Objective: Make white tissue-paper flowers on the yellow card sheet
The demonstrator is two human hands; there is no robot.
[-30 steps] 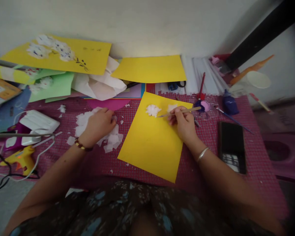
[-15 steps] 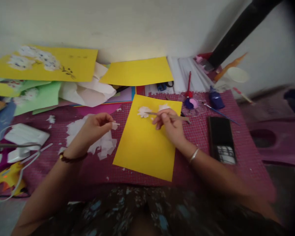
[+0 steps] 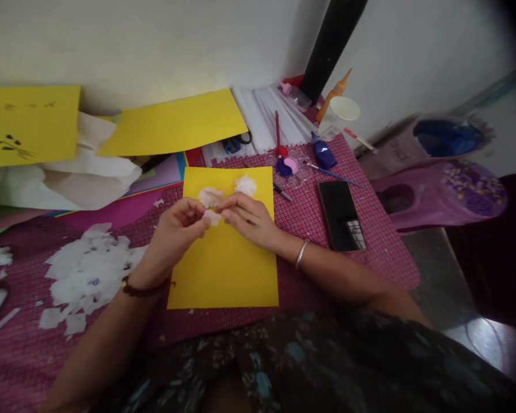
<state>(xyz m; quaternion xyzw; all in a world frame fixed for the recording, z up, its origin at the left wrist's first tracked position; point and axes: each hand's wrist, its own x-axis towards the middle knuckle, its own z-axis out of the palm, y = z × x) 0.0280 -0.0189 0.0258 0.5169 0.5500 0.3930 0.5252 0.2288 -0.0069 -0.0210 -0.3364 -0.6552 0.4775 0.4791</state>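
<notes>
left hand (image 3: 174,234) moved over flat yellow sheet (image 3: 229,274), thin paper (image 3: 213,218) pinched

Open passage: lower half of the sheet (image 3: 232,275), below the left hand (image 3: 176,229) and right hand (image 3: 250,221). Obstructions: scraps (image 3: 88,267), left; marker (image 3: 282,193), palette (image 3: 290,166) and phone (image 3: 339,212), right; card (image 3: 176,123), behind; right forearm (image 3: 333,272), closing the sheet–phone gap's near end.

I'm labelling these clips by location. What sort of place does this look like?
Most likely a craft corner, though whether at home or elsewhere I can't tell: the table holds a pile of white paper pieces, a large yellow sheet and a thin paintbrush.
</notes>
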